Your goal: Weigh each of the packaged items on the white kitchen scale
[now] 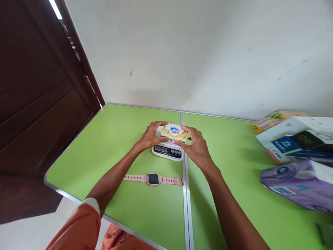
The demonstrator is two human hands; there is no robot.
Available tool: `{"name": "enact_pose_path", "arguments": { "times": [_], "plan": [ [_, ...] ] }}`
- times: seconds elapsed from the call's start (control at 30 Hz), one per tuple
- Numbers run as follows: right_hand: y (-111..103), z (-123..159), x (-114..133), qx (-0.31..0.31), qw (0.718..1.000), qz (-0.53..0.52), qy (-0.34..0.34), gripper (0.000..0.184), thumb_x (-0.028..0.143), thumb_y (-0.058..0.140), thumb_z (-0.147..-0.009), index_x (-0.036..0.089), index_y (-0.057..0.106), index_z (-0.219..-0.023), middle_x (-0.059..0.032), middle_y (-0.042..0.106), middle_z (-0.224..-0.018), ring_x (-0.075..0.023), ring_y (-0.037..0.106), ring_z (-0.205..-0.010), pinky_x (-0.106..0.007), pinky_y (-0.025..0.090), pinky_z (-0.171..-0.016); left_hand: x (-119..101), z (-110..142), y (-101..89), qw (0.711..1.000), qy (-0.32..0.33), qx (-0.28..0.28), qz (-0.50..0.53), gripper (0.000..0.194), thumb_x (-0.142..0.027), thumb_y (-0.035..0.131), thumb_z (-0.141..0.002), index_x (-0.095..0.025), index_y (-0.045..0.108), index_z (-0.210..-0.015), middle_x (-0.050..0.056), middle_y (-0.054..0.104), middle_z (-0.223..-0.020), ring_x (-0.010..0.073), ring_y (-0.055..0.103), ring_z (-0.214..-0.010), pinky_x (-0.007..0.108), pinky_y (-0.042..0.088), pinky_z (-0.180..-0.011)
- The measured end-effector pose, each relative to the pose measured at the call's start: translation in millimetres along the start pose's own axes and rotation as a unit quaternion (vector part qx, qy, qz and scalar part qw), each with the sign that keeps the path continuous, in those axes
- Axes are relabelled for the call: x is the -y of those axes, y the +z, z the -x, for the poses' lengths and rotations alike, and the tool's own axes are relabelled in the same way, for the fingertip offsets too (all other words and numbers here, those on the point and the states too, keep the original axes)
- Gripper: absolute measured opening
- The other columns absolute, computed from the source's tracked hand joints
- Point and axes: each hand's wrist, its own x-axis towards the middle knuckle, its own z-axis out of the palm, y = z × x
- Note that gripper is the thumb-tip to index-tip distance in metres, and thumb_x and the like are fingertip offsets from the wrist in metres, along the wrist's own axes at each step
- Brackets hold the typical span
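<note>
Lying low in the middle of the frame, a pink watch [153, 179] stretches across the green bench [221, 152], its left strap passing behind the left forearm [114, 177]. Level with it, at the right edge, sits a purple packet [299, 184]. Farther in, near the centre, stands a white kitchen scale [168, 152]. Over its rear part, both hands grip a soap box [173, 131]: the left hand [151, 134] pinches the left end, the right hand [196, 142] the right, thumbs along the near edge, fingers at the far one. Whether box and scale touch, I cannot tell. The step in hand seems to be positioning the box; the next move would call for keeping it level and loosening both grips evenly. Beyond rises a pale wall [182, 52].
</note>
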Motion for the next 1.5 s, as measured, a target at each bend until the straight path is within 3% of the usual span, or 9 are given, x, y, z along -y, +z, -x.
{"name": "enact_pose_path", "arguments": {
  "times": [0.23,0.37,0.43,0.5,0.6,0.67,1.07,1.5],
  "plan": [
    [10,0,-20,0.016,0.999,-0.010,0.044,0.070,0.069,0.080,-0.086,0.026,0.072,-0.140,-0.0146,0.074,-0.139,-0.0383,0.061,-0.127,-0.058,0.056,-0.106,12,-4,7.8,0.998,-0.042,0.033,-0.032,0.070,-0.030,0.100,-0.073,-0.026,0.074,-0.138,0.012,0.072,-0.148,0.0364,0.062,-0.143,0.056,0.048,-0.126],
    [9,4,-22,0.009,0.998,-0.029,0.057,0.086,0.075,0.081,-0.082,0.024,0.067,-0.150,-0.0169,0.070,-0.148,-0.0409,0.056,-0.140,-0.064,0.053,-0.115,19,-2,9.1,0.999,-0.033,0.040,-0.014,0.083,-0.040,0.098,-0.077,-0.025,0.065,-0.152,0.015,0.067,-0.157,0.0376,0.059,-0.150,0.057,0.047,-0.128],
    [9,10,-25,-0.013,0.995,-0.063,0.077,0.095,0.080,0.081,-0.082,0.026,0.061,-0.158,-0.0173,0.063,-0.159,-0.0410,0.053,-0.150,-0.064,0.051,-0.119,24,3,10.3,0.999,-0.043,0.020,0.024,0.093,-0.054,0.093,-0.083,-0.025,0.055,-0.162,0.017,0.061,-0.164,0.0383,0.055,-0.156,0.057,0.045,-0.130],
    [11,17,-29,-0.048,0.985,-0.118,0.113,0.094,0.085,0.072,-0.088,0.028,0.057,-0.162,-0.0168,0.059,-0.166,-0.0388,0.053,-0.154,-0.062,0.052,-0.121,31,10,11.4,0.995,-0.065,-0.025,0.066,0.092,-0.070,0.078,-0.094,-0.024,0.047,-0.167,0.020,0.056,-0.169,0.0376,0.052,-0.160,0.057,0.045,-0.132],
    [16,27,-33,-0.114,0.964,-0.180,0.158,0.090,0.090,0.057,-0.095,0.025,0.062,-0.156,-0.0186,0.064,-0.160,-0.0369,0.061,-0.149,-0.059,0.054,-0.120,42,19,13.1,0.987,-0.095,-0.092,0.096,0.089,-0.082,0.052,-0.103,-0.021,0.045,-0.167,0.022,0.055,-0.169,0.0359,0.053,-0.160,0.054,0.047,-0.130],
    [20,30,-34,-0.136,0.959,-0.184,0.165,0.091,0.093,0.052,-0.095,0.021,0.067,-0.150,-0.0200,0.068,-0.155,-0.0371,0.064,-0.145,-0.059,0.055,-0.120,46,23,14.7,0.985,-0.101,-0.108,0.093,0.091,-0.086,0.048,-0.102,-0.021,0.047,-0.165,0.022,0.057,-0.168,0.0357,0.055,-0.158,0.053,0.049,-0.129],
    [17,32,-27,-0.129,0.976,-0.107,0.140,0.081,0.091,0.040,-0.099,0.021,0.073,-0.124,-0.0154,0.080,-0.124,-0.0326,0.073,-0.111,-0.052,0.058,-0.103,54,24,19.9,0.983,-0.112,-0.117,0.089,0.080,-0.081,0.051,-0.103,-0.018,0.061,-0.151,0.022,0.066,-0.158,0.0351,0.065,-0.147,0.054,0.053,-0.125],
    [15,33,-25,-0.124,0.978,-0.104,0.132,0.074,0.086,0.044,-0.100,0.022,0.074,-0.122,-0.0168,0.082,-0.125,-0.0351,0.075,-0.116,-0.055,0.060,-0.104,62,23,23.4,0.984,-0.103,-0.128,0.075,0.076,-0.084,0.048,-0.103,-0.021,0.067,-0.142,0.017,0.071,-0.149,0.0319,0.069,-0.140,0.051,0.059,-0.117]
  ]
}}
